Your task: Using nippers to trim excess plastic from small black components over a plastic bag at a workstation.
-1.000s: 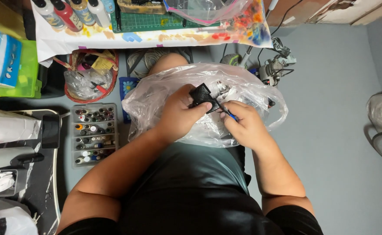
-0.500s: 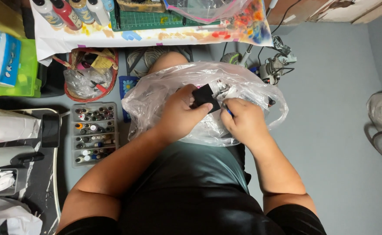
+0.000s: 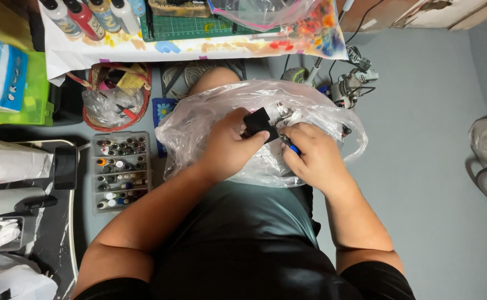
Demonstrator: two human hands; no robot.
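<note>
Black block-shaped object (image 3: 258, 123) held over clear plastic bag (image 3: 265, 133), which lies across the lap. Left hand (image 3: 229, 145) closed around the lower left side of the black object, thumb and fingers clamped on it. Right hand (image 3: 314, 155) just beside, fingers curled together; blue-tipped tool (image 3: 292, 148) pinched between them, tip pointing toward the black object. Exact contact between tool and object not discernible. Both hands resting on the bag, wrists near each other, forearms converging from the lower edge of the view.

Bag crumpled, translucent, with small dark and pale items inside, too blurred to identify. Knee visible at the bag's far edge.

Clear compartment box of small bottles (image 3: 120, 171) on the grey floor (image 3: 432, 166), well to the left of the left forearm. Red-rimmed basket (image 3: 91, 119) beyond that box, filled with wrapped bits. Green cutting mat (image 3: 199, 26) on paint-stained white sheet (image 3: 88, 53) along the top. Row of paint bottles (image 3: 91, 14) at top left. Green container (image 3: 35, 94) with a blue pack on it at far left. Small grey device with cables (image 3: 349, 86) on the floor just past the bag, upper right.
</note>
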